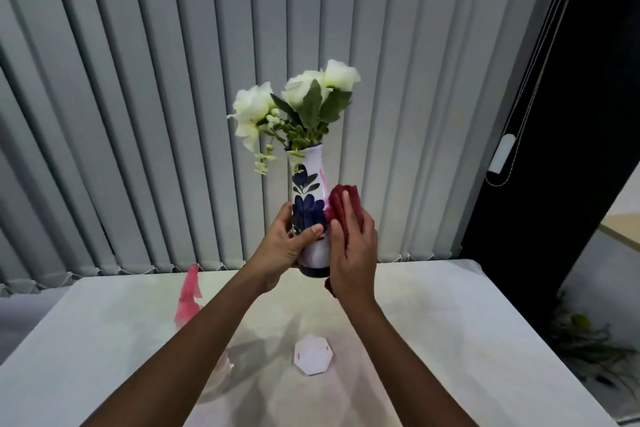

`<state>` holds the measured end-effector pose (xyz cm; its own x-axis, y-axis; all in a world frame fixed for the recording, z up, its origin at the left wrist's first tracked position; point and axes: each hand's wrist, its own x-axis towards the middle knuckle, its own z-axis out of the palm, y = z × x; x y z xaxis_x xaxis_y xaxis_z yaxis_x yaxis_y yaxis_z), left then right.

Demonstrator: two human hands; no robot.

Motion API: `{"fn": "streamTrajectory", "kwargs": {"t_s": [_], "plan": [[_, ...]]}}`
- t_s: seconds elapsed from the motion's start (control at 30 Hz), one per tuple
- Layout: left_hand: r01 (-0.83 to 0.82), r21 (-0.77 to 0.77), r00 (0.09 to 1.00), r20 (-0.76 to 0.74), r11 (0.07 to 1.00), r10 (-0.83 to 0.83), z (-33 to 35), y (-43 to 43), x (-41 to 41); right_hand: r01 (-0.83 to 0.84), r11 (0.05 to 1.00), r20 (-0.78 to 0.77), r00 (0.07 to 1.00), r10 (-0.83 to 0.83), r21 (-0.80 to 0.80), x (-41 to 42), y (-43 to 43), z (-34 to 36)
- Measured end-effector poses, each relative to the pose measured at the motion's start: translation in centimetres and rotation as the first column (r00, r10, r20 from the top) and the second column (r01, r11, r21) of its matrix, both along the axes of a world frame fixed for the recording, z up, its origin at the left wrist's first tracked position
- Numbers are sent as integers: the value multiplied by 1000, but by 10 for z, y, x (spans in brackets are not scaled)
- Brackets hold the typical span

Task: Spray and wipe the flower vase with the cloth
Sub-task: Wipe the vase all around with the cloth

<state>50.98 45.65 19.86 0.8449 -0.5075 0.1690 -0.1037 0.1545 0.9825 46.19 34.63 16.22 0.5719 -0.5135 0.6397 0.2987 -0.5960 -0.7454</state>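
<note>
Vase point(313, 204) aloft in left hand point(282, 246) grip; right hand point(353, 246) presses cloth point(341, 199); spray bottle point(188, 298) behind left forearm.

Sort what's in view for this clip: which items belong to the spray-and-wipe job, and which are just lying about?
In use:
- flower vase, held off the table by the left hand
- red cloth, pressed to the vase by the right hand
- pink spray bottle, standing on the table

Lying about:
- white hexagonal coaster
- vertical blinds
</note>
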Motion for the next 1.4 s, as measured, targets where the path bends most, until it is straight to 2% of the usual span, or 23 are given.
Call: {"fn": "streamTrajectory", "kwargs": {"t_s": [0.2,0.27,0.43,0.6,0.67,0.8,0.9,0.93,1.07,1.17,1.23,1.3,1.4], "plan": [[-27,-28,999,28,999,28,0,3,-4,-169,956,-61,980,189,240,10,-16,8],[-40,-62,999,21,997,41,4,5,-4,-169,948,-56,980,190,271,0,-10,0],[-38,-95,999,5,995,38,10,6,-5,-8,1000,8,1000,9,-15,-15,9,-11],[14,-22,1000,11,1000,-14,3,4,-13,45,990,18,999,-43,-137,-8,1,21],[36,-21,999,8,999,-36,0,2,-17,-4,997,-12,1000,3,-83,-3,-8,35],[26,-30,1000,1,999,-26,0,-1,-20,-148,972,-67,984,162,181,4,-23,32],[-11,-45,1000,-11,999,11,4,-2,-21,-164,939,-79,977,196,301,-9,-17,13],[-21,-41,1000,-18,999,20,5,-2,-20,-145,953,-69,983,169,264,-15,-12,8],[-8,-6,1000,-15,1000,8,4,0,-20,15,999,-14,1000,-16,-50,-24,-2,14],[29,11,1000,0,1000,-29,0,-2,-23,75,987,-42,996,-82,-143,-13,-8,40],[49,27,999,7,998,-49,-3,-4,-25,43,995,-60,997,-48,-88,-7,-15,54],[58,41,998,-1,997,-58,-6,-5,-26,-40,998,-69,997,43,46,0,-22,58],[53,51,999,3,997,-53,-8,-5,-25,-144,951,-123,975,183,274,2,-28,49]]}}
